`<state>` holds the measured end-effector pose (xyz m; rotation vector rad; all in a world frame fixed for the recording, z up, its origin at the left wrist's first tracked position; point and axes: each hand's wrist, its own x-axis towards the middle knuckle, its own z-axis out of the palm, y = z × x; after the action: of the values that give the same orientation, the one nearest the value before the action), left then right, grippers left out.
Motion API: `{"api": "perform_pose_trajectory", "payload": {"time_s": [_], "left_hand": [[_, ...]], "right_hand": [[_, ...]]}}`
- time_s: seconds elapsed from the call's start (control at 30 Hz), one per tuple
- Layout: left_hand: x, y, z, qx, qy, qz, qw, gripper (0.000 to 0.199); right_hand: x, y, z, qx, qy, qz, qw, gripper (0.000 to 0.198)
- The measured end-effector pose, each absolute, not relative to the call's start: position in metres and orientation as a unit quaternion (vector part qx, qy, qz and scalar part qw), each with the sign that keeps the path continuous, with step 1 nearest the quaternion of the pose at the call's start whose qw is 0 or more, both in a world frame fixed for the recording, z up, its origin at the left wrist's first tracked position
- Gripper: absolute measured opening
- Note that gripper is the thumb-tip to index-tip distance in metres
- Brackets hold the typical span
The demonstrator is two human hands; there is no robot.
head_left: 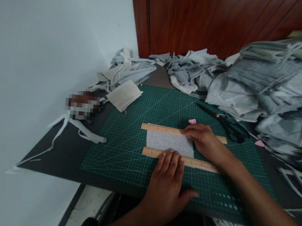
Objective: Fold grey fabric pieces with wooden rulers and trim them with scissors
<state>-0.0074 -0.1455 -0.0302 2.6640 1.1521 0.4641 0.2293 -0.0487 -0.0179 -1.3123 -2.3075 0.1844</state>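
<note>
A piece of light grey fabric lies flat on the green cutting mat, with two wooden rulers across it. Along its far edge runs the upper ruler; the lower ruler covers the near edge. My left hand lies flat, fingers stretched out and fingertips pressing on the lower ruler, thumb apart. My right hand has its fingers bent together around the upper ruler near the fabric's right end; its fingertips are partly hidden. Beyond that hand is a small pink piece.
Black scissors rest on the mat's right side. Grey fabric piles fill the back and right. A folded cream cloth lies at the left, beside fabric strips. A white wall borders the left; a red-brown wooden panel stands behind.
</note>
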Motion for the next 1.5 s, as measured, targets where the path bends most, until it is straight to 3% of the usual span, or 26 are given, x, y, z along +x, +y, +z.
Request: {"api": "perform_pose_trajectory", "payload": {"time_s": [0.43,1.5], "left_hand": [[-0.0074,-0.1436,-0.0286,0.906,0.386,0.142,0.105,0.093],[-0.0064,-0.1432,-0.028,0.905,0.381,0.144,0.125,0.093]], "right_hand": [[0.2312,-0.0451,-0.0192,-0.48,-0.836,0.091,0.25,0.026],[0.228,-0.0469,-0.0171,-0.473,-0.84,0.091,0.252,0.037]]}}
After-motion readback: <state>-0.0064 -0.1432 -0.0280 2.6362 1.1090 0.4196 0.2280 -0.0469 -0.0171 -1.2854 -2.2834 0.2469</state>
